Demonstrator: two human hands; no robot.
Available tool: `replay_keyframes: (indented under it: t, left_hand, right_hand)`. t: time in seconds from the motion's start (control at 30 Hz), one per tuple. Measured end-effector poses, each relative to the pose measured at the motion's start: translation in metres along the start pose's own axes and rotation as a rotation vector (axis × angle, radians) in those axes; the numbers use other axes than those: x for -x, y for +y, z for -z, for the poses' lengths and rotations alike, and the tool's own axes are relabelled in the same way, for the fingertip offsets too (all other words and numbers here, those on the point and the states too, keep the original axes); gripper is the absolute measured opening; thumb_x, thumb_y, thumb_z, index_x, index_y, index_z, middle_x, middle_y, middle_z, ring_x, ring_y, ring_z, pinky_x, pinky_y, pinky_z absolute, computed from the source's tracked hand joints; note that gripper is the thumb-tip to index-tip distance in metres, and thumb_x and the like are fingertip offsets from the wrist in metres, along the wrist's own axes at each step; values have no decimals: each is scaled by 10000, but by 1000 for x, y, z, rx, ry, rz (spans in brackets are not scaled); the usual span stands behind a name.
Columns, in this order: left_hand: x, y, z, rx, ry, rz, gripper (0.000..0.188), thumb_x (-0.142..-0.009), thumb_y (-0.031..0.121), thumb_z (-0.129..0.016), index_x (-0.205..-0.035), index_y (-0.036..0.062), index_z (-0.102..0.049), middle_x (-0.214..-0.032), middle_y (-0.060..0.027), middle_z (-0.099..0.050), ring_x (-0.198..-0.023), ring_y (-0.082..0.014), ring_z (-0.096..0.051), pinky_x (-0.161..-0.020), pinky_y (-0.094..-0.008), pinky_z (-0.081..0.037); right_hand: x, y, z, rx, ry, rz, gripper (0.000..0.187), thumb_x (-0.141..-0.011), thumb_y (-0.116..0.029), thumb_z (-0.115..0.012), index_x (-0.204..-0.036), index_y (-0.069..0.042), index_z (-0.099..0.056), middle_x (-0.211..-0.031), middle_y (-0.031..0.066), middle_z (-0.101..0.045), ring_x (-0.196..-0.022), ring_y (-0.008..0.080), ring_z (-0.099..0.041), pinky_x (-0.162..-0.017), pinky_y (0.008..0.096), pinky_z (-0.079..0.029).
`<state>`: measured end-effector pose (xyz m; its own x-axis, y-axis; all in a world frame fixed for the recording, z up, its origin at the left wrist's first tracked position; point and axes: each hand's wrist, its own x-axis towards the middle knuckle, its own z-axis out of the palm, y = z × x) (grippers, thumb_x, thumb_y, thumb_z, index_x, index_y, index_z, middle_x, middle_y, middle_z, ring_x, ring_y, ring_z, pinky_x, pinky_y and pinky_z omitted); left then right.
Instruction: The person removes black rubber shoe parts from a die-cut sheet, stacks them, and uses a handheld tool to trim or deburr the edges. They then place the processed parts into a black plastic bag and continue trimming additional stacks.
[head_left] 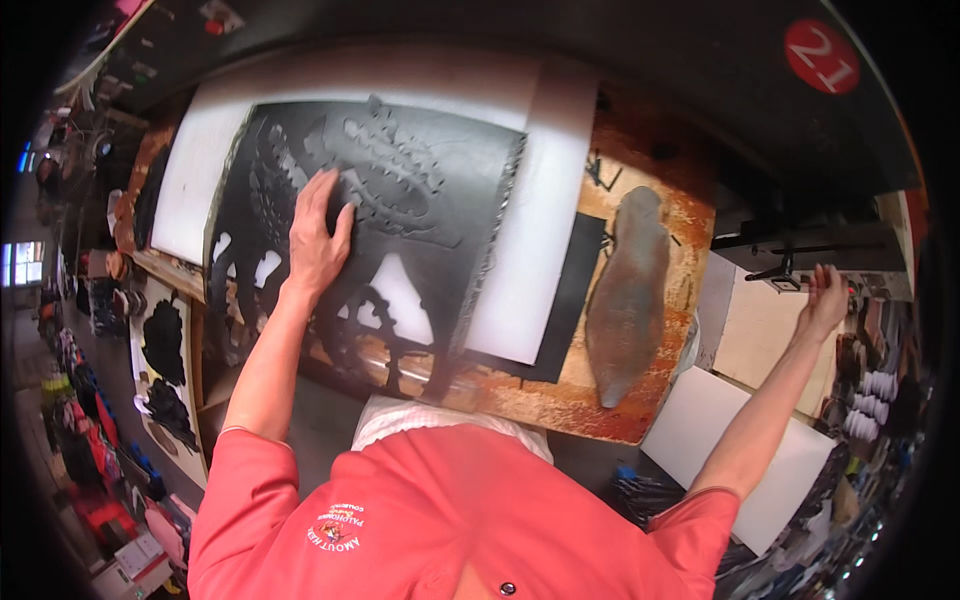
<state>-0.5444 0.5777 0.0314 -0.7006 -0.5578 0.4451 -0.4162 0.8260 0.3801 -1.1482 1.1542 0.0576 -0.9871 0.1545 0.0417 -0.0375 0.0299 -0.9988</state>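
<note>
Two bare hands are well apart: the left hand [320, 238] is over a black sheet [470, 175], while the right hand [824, 305] reaches far out to the person's right. The left is open, its fingers a little bent and apparently resting on the material rather than gripping it. The right has its fingers loosely bent beside a dark fixture [785, 278]; whether it touches or grips anything there, I cannot tell.

The sheet lies on a white board [512, 315] on a worn brown table [690, 235], below a dark overhead beam [640, 50]. Openings toward its near edge let white show through, and toothed shapes [395, 165] stand out just beyond the left fingertips. To the right of the board lies a long brown piece [628, 290], apart from the sheet.

The step in hand looks like positioning or steadying the sheet among its cut-outs. Judging from this pose, the next move calls for keeping the sheet flat and drawing the left fingers clear of the toothed shapes before anything bears down on them
</note>
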Motion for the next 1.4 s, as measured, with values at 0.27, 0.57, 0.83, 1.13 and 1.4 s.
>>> replay_keyframes:
  t: [0.27, 0.57, 0.83, 1.13, 1.4]
  left_hand:
    - [4, -18, 2, 522, 109, 202, 422, -1013, 45, -664, -1427, -3, -597, -1392, -194, -663, -1301, -295, -644, -1101, -396, -520]
    - [29, -9, 24, 1354, -145, 562, 416, -1060, 26, -603, -1461, -66, -544, -1448, -180, -636, -1356, -233, -608, -1135, -347, -505]
    - [29, -6, 28, 1319, -218, 545, 428, -1064, 35, -589, -1473, -75, -531, -1470, -196, -625, -1369, -247, -608, -1166, -350, -473]
    - [2, 11, 37, 1434, -426, 856, 615, -1055, 235, -673, -1488, -153, -472, -1381, -238, -661, -1239, -253, -679, -1073, -347, -540]
    - [-27, 30, 9, 1520, -445, 1021, 333, -1061, 183, -640, -1264, -80, -608, -1287, -172, -661, -1143, -248, -689, -1064, -381, -568]
  right_hand:
    - [436, -50, -259, 449, -963, 579, 380, -894, -153, -806, -1220, 13, -702, -1173, 183, -716, -1108, 310, -695, -986, 413, -562]
    - [482, -64, -339, 909, -1212, 1304, 497, -800, -73, -788, -1253, 53, -627, -1153, 180, -640, -1008, 336, -621, -899, 401, -564]
    - [482, -60, -350, 888, -1211, 1349, 383, -826, 31, -706, -1202, 44, -635, -1086, 176, -694, -909, 335, -666, -838, 417, -588]
    - [454, -101, -386, 489, -882, 651, 190, -1006, -70, -593, -1111, 13, -727, -856, 171, -773, -757, 283, -766, -730, 346, -599]
    - [487, -71, -366, 704, -1181, 1159, 364, -831, 101, -697, -1188, 35, -665, -1036, 188, -719, -902, 343, -696, -785, 408, -587]
